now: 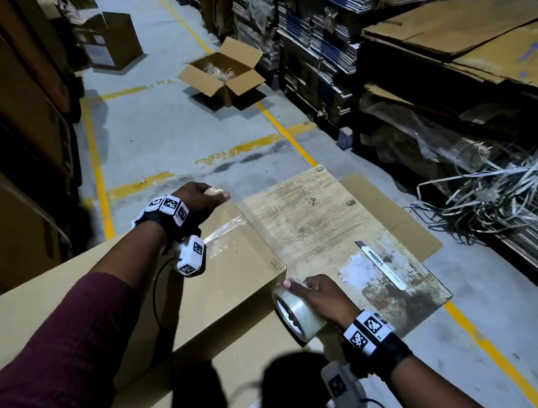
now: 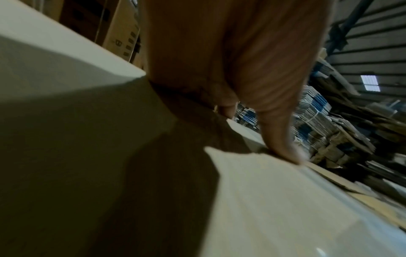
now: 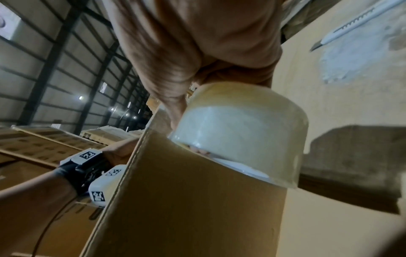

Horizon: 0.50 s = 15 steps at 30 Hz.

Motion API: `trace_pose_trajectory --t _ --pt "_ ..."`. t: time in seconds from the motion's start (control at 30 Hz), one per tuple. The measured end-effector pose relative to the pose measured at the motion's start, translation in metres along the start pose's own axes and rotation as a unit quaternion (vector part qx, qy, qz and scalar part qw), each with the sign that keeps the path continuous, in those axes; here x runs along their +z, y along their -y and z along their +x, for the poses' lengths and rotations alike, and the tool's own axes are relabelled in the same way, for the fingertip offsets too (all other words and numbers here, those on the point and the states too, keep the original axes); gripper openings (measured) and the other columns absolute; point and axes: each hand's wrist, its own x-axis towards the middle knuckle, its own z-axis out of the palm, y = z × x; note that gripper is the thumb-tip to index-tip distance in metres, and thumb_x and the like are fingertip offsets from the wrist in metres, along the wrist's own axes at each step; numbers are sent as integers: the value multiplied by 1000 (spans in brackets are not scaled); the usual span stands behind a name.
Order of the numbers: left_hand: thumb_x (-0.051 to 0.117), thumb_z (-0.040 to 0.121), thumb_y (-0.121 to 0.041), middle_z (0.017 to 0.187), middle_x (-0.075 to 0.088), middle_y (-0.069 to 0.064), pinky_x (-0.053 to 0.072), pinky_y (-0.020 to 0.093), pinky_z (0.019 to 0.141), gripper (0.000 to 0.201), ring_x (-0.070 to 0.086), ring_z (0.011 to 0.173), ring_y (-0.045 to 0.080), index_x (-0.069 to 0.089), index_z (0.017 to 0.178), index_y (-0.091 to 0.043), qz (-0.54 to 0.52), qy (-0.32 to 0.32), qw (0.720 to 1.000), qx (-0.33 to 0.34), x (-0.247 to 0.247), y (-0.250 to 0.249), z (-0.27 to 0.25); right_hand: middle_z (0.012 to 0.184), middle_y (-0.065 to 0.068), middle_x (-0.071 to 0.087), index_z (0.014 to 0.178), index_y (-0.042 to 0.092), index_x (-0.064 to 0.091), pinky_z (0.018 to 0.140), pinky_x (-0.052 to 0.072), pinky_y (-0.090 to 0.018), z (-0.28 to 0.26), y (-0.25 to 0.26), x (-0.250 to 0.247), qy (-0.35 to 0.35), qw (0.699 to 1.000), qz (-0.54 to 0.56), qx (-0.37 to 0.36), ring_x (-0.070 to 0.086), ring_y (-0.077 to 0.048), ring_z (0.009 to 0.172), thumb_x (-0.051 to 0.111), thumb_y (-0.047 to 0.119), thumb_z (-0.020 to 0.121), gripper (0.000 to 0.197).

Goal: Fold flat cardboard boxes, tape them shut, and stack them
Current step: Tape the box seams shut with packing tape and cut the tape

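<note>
Left hand (image 1: 206,198) presses the tape end onto the cardboard box (image 1: 113,304) far corner, fingers flat — anchoring it. Right hand (image 1: 322,297) clasps the clear tape roll (image 1: 299,312) at the near corner — strip taut along the edge.

Dim warehouse. Grey concrete floor (image 1: 155,129) with yellow lines (image 1: 96,167). Flattened cardboard stacks (image 1: 462,40) right of frame. Corrugated wall (image 3: 44,69) with dark steel columns.

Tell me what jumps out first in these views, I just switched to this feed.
A strip of clear tape stretches along the end edge of the cardboard box: the left hand pins its far end, and the right hand grips the tape roll at the near corner. A white utility knife lies on the scuffed board to the right.
</note>
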Motion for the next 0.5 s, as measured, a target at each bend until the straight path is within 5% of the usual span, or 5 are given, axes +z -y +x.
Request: trace_pose_trajectory --t 0.07,0.13,0.23,0.37,0.5 --pt "80 73 -61 128 66 8 42 29 90 77 62 114 25 60 132 -17 43 32 999 -10 -1 1 -5 65 -5 24 58 26 28 64 21 -37 -2 0 1 -2 1000 10 2 28 -18 60 74 88 52 77" --pt "83 66 -63 150 48 4 36 30 101 106 47 136 25 38 151 -18 84 41 996 -11 0 -1 -5 63 3 36 62 24 42 64 28 -33 -8 6 -4 -9 999 -26 18 38 -12 58 79 73 64 61" --pt "86 61 -64 154 44 4 35 30 104 117 43 139 24 32 154 -20 92 58 994 -4 -1 -1 -4 114 3 62 122 20 59 87 47 -28 -12 22 -14 -77 992 -92 -35 60 -12 108 70 73 75 72" --pt "86 35 -79 146 51 0 41 37 109 138 51 130 22 36 151 -24 76 70 995 3 -2 0 -8 162 -7 33 154 11 36 122 23 -28 -8 61 9 -103 911 -228 -327 27 -18 150 40 71 94 85" --pt "85 65 -61 149 48 2 40 32 106 109 49 132 23 34 153 -23 71 54 996 -7 -1 -2 -8 170 -5 -11 162 12 6 127 1 -47 13 64 49 -11 822 -480 -308 -14 -16 156 16 77 94 95"
